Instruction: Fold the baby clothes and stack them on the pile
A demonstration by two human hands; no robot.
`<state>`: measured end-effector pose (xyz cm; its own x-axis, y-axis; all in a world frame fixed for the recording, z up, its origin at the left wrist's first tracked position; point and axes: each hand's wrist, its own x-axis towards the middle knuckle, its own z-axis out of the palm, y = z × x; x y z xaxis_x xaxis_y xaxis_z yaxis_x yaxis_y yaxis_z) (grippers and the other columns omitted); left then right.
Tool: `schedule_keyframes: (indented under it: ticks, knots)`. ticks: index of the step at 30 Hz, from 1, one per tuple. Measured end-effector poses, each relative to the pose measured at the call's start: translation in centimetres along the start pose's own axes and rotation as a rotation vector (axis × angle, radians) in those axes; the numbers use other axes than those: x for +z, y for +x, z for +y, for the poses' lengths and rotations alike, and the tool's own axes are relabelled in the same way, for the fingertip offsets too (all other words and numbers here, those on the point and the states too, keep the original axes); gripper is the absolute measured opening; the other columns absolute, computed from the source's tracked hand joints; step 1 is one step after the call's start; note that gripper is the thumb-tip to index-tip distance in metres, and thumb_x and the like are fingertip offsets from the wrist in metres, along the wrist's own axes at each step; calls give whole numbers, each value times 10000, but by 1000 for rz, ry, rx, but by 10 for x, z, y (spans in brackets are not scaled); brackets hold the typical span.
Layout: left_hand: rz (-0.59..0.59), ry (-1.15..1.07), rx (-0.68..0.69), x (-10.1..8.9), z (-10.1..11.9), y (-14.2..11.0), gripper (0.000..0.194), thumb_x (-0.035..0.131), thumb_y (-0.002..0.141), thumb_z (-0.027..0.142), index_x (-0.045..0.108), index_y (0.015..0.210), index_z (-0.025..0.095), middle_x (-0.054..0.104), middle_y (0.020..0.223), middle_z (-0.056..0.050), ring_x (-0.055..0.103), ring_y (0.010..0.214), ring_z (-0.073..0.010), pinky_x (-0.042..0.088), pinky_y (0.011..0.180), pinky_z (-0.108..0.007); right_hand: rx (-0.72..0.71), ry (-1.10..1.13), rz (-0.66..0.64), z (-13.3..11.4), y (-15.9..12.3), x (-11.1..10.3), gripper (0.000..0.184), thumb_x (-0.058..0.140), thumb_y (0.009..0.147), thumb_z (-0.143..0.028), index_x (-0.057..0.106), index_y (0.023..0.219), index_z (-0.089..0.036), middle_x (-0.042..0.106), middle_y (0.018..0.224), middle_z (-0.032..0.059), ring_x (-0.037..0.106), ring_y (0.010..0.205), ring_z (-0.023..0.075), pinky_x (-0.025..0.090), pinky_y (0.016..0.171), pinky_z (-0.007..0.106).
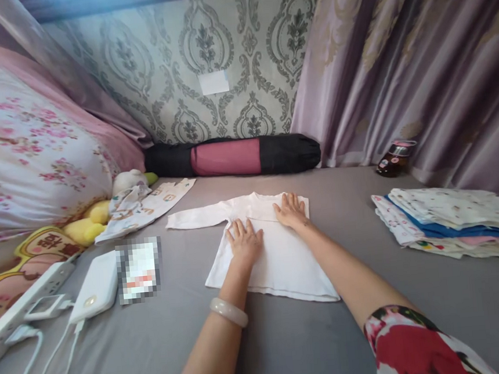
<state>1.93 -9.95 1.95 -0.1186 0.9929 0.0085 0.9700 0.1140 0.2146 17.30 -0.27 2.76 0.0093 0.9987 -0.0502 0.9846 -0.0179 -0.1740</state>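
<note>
A small white long-sleeved shirt point(282, 260) lies spread on the grey sheet, its collar toward the wall. One sleeve stretches out to the left; the right sleeve is folded in across the chest. My left hand point(245, 242) rests flat on the middle of the shirt, fingers spread. Up by the right shoulder, my right hand point(291, 209) presses flat on the folded sleeve, fingers apart. Neither hand grips the cloth. A pale bangle point(228, 313) circles my left wrist.
Folded clothes point(461, 215) are stacked at the right, with a dark jar point(396, 158) behind. A black and pink roll point(229, 157) lines the wall. On the left are a printed cloth point(163, 200), a white power bank point(96, 286), a power strip point(52, 280) with cables, and plush toys point(87, 223).
</note>
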Motion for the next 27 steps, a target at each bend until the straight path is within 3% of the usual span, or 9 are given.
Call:
schedule_keyframes:
  ticks: [5,12,16,19,27]
  knots:
    - [-3,-21,-14,1,-2,-7,683,244,946,520,302,1480,97,202,1551,-227,145,1449,-357,125,1120,-623,52,-15,-23,-6,1,10,757,116,942,-566,138,1527,-87,66,1593,159,27,1453,301,27,1138,524]
    - [20,-30,-14,1,-2,-8,669,269,941,504,332,1466,94,223,1547,-215,157,1448,-350,127,1123,-623,68,-31,-36,-11,-1,1,724,176,947,-512,166,1518,-67,69,1589,181,44,1452,311,31,1135,534]
    - [5,-55,-36,2,-2,-7,699,283,933,505,315,1467,55,211,1550,-211,140,1454,-337,111,1148,-577,-155,-37,62,-32,-4,0,612,199,967,-379,243,1502,-87,92,1596,142,32,1461,261,3,1150,501]
    - [-4,-65,-43,3,-4,-6,728,296,926,508,297,1466,20,198,1552,-211,124,1457,-330,99,1159,-554,-326,10,-6,-52,-1,4,614,174,973,-396,229,1511,-105,107,1600,93,51,1462,239,27,1160,485]
    - [-31,-90,-38,4,-7,-3,820,350,892,580,273,1469,4,172,1555,-215,104,1459,-337,90,1162,-556,-387,39,-87,-69,15,18,597,158,961,-350,249,1508,-129,159,1592,53,110,1455,222,62,1162,496]
